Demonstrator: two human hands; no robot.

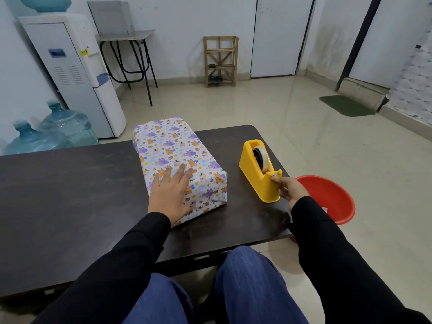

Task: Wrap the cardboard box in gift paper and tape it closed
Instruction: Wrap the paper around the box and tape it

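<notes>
The box (173, 148), covered in white gift paper with purple and orange cartoon prints, lies on the dark table (70, 183). My left hand (170, 195) rests flat on its near top, fingers spread. To the right stands a yellow tape dispenser (257, 174) with a roll of clear tape. My right hand (292, 189) is at the dispenser's cutter end, thumb and fingers pinching the tape end there. The near end of the box shows folded paper flaps.
A red plastic basin (332, 197) sits on the floor just right of the table's near corner. Water bottles (46, 134) and a white dispenser (77, 76) stand at the left. My knees in blue trousers (245, 284) are under the table's near edge.
</notes>
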